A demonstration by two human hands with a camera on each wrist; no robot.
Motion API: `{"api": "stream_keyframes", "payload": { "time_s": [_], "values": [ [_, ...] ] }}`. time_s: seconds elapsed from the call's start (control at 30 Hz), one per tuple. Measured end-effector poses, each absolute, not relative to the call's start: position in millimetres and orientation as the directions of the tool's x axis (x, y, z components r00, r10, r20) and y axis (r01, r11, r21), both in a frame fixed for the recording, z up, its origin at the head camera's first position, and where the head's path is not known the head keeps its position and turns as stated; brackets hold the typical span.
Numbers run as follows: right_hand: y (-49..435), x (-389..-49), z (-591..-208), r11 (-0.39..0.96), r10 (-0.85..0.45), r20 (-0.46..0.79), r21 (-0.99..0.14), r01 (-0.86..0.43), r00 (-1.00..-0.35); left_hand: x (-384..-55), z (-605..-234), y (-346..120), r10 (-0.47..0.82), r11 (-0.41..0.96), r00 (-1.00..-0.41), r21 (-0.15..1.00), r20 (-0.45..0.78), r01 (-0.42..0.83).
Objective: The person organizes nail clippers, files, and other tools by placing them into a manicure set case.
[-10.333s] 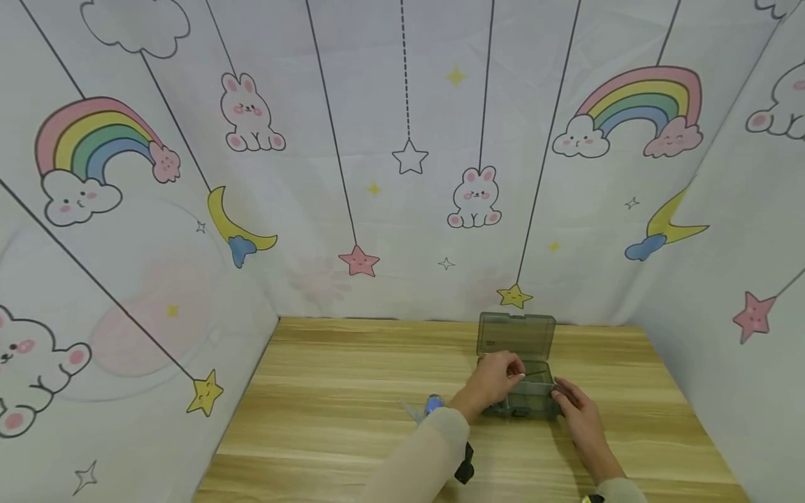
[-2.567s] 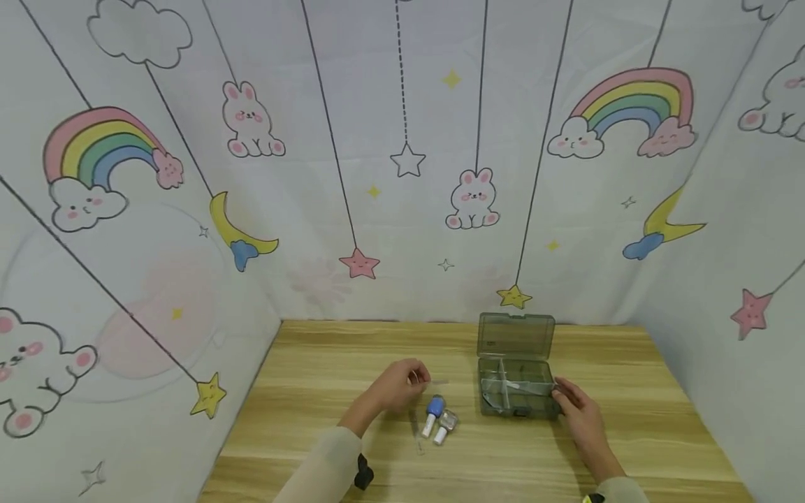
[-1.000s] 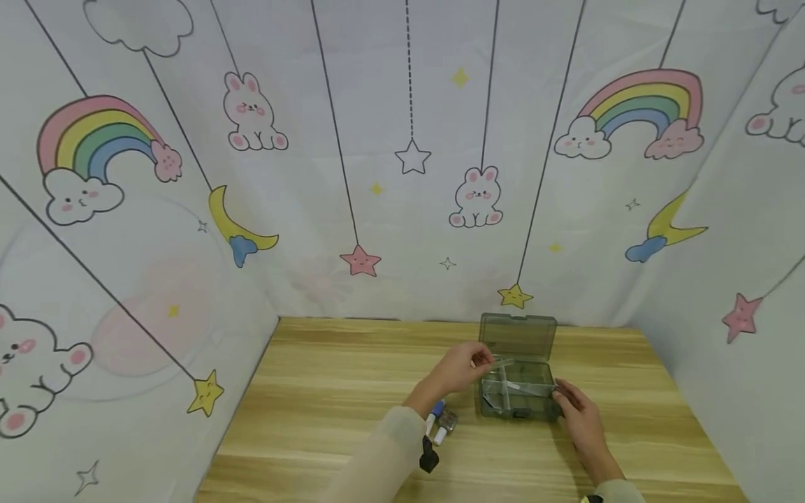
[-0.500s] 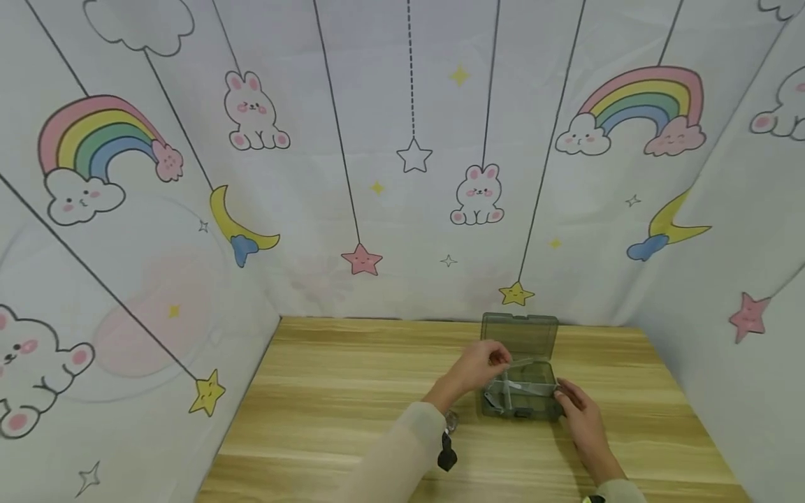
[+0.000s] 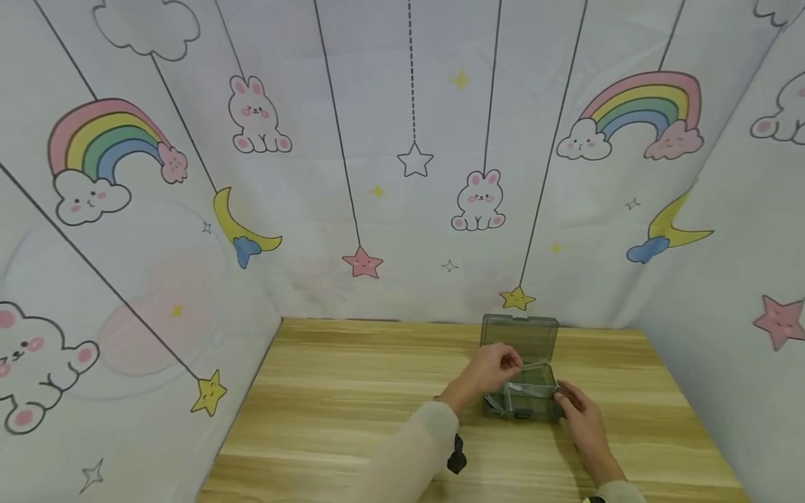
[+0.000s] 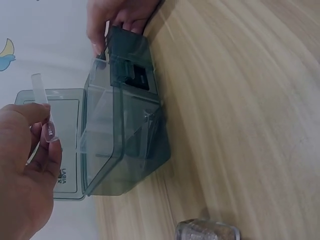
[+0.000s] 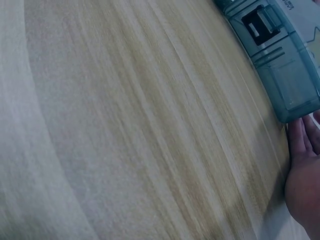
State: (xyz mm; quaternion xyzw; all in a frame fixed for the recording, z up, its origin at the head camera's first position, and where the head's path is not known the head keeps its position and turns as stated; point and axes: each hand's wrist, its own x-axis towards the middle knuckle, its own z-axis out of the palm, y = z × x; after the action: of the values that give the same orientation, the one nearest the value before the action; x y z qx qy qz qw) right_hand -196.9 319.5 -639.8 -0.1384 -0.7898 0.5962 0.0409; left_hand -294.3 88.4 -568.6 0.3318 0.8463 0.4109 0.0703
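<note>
A smoky green, see-through storage box [image 5: 537,406] stands on the table with its lid [image 6: 70,120] raised at the back. My left hand [image 5: 487,369] is above the box's back left part, pinching a clear flat strip [image 6: 42,95] between thumb and fingers. The strip bears a small brown oval label near its lower end and points towards the right over the box. On the box's right end, my right hand [image 5: 581,419] grips the side wall, with the thumb at the rim. Through the front left wall shows a small metal tool [image 6: 150,120].
Clear dividers [image 5: 531,390] split the box into compartments. A small glass bottle [image 6: 207,231] lies on the wood-grain table [image 5: 333,391] near the left wrist, hidden by the sleeve in the head view. Behind stands a white printed cloth wall [image 5: 415,230].
From beside the small bottles on the table, my left hand has carried the clear strip right to above the box, moving a little further right in the last second. The right hand keeps its place.
</note>
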Motion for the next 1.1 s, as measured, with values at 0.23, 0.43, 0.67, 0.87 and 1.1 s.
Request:
{"api": "stream_keyframes", "payload": {
  "time_s": [0.23,0.43,0.67,0.87,1.1],
  "values": [
    [321,-198,-640,0.255,0.271,-0.101,-0.951,0.172,-0.957,-289,-570,102,0.608,0.483,-0.778,0.703,0.159,0.522],
    [320,-198,-639,0.250,0.258,-0.114,-0.951,0.180,-0.959,-285,-573,110,0.616,0.521,-0.770,0.647,0.167,0.557],
    [321,-199,-639,0.237,0.249,-0.130,-0.953,0.190,-0.960,-283,-575,112,0.614,0.545,-0.776,0.632,0.146,0.551],
    [320,-198,-639,0.239,0.249,-0.137,-0.951,0.198,-0.959,-280,-577,111,0.605,0.544,-0.786,0.655,0.127,0.525],
    [320,-196,-639,0.249,0.249,-0.134,-0.948,0.197,-0.959,-281,-580,111,0.607,0.532,-0.787,0.679,0.112,0.506]
  ]
}}
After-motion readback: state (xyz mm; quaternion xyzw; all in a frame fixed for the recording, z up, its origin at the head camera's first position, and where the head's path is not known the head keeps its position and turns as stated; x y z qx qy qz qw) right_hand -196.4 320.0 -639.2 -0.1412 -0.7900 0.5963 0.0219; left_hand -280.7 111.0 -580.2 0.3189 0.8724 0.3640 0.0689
